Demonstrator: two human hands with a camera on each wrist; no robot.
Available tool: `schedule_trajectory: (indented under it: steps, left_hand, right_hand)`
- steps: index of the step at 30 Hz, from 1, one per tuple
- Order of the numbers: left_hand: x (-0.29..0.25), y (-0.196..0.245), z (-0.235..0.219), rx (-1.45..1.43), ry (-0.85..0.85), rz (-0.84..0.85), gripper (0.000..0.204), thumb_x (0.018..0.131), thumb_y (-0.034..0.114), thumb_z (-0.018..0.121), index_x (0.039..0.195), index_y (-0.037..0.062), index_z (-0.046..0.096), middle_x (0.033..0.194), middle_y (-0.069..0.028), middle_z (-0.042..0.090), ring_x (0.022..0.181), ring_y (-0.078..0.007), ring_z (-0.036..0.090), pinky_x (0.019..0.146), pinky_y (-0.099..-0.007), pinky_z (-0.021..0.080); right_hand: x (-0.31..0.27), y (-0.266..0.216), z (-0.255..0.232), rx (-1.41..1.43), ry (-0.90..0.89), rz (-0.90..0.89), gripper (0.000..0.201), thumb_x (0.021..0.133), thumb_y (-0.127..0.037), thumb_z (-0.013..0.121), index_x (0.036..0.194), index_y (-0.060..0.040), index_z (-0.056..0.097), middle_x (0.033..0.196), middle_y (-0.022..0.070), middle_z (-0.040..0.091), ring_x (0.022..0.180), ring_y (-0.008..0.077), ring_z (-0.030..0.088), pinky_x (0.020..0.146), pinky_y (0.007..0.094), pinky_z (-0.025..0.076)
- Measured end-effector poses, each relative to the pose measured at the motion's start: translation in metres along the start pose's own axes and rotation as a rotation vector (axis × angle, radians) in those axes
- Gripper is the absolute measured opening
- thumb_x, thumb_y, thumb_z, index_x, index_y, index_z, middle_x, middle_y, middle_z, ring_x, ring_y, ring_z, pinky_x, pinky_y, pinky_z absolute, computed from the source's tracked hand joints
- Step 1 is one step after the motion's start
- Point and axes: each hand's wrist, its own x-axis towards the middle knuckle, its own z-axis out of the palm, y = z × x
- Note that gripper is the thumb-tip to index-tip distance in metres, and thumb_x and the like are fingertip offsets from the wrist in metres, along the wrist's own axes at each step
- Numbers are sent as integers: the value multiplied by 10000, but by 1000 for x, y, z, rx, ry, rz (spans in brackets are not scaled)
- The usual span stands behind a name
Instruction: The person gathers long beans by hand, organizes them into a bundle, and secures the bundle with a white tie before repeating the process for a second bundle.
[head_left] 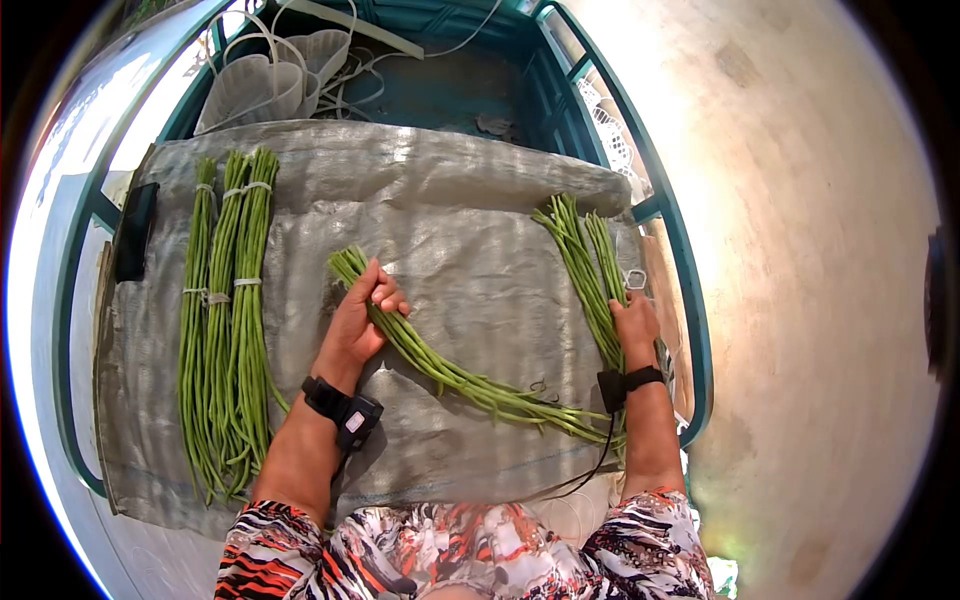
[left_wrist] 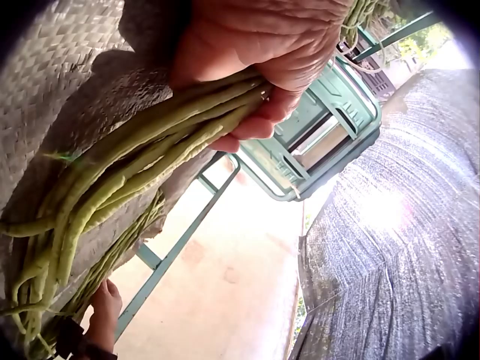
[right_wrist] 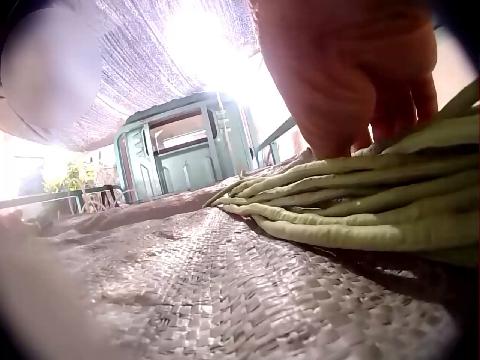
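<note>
My left hand (head_left: 358,318) grips a loose bunch of long green beans (head_left: 440,374) near its upper end. The beans' thin ends trail across the woven sheet (head_left: 400,460) toward the right forearm. In the left wrist view, the fingers wrap around the bean stems (left_wrist: 142,150). My right hand (head_left: 637,325) holds some beans of a loose pile (head_left: 575,255) at the sheet's right side, its fingertips partly hidden behind the beans in the right wrist view. Three tied bundles of long beans (head_left: 235,330) lie side by side at the left, bound with pale bands.
A dark flat object (head_left: 136,232) lies at the sheet's left edge. Teal metal rails (head_left: 690,330) run along both sides. Beyond the sheet, pale baskets (head_left: 250,90) and white straps sit in a teal cargo bed (head_left: 450,90).
</note>
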Motion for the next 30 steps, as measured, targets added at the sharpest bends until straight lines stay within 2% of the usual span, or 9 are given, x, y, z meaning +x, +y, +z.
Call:
schedule_trajectory:
  steps: [7,13,16,20,23,25,27,29,30]
  left_hand:
    - [2,0,1,33,8,3,259,989,302,510,825,106,552,605,44,443,588,-105,483,706,-329,513]
    - [1,-1,1,37,5,-1,266,992,298,502,823,104,565,610,42,446,575,-99,466,690,-316,506]
    - [0,0,2,29,3,-9,263,990,298,506,830,100,568,621,39,457,578,-100,466,672,-311,497]
    - [-2,0,8,50,55,-5,256,983,304,518,839,101,577,685,22,509,582,-104,468,654,-312,486]
    - [-4,0,7,95,119,19,231,969,318,543,884,107,589,821,-26,587,615,-120,510,662,-332,500]
    - [-7,-1,16,106,207,22,226,965,325,549,909,110,591,874,-52,605,637,-129,535,669,-342,509]
    - [-6,1,8,110,157,-17,227,963,330,549,936,109,592,1082,-121,618,765,-167,584,675,-316,519]
    - [-5,2,12,112,155,-67,224,965,326,546,943,107,588,1178,-146,603,830,-184,593,673,-293,520]
    - [-5,1,11,147,132,-67,246,967,320,540,1067,99,576,1257,-161,572,915,-193,586,675,-261,519]
  right_hand:
    - [-5,9,7,34,190,-119,256,813,-271,666,991,-88,641,988,113,635,957,319,597,755,466,483]
    - [-9,-2,4,438,206,-109,222,785,-232,686,921,-69,621,836,119,645,782,333,603,701,426,468]
    - [2,8,18,573,310,-159,198,861,-209,656,907,-32,581,688,59,567,634,185,553,607,315,467]
    - [3,0,2,975,62,73,173,930,-217,598,922,-45,576,688,-6,521,503,51,423,442,186,343]
    - [-23,-45,-39,1315,108,78,149,948,-192,569,928,-44,571,709,-11,518,519,40,425,453,185,359]
    - [-49,-75,-57,1364,118,-49,140,963,-174,540,1010,-43,553,762,-2,531,559,37,443,488,175,379]
    - [-82,-112,-70,1451,16,-103,137,968,-160,530,1041,-44,545,776,6,543,568,42,452,497,175,385]
    - [-113,-141,-71,1393,-159,-154,131,962,-148,538,1046,-47,539,785,13,554,568,46,468,495,185,391]
    - [-128,-152,-64,1415,-280,-186,133,958,-141,542,1046,-42,538,789,17,559,561,47,478,492,189,393]
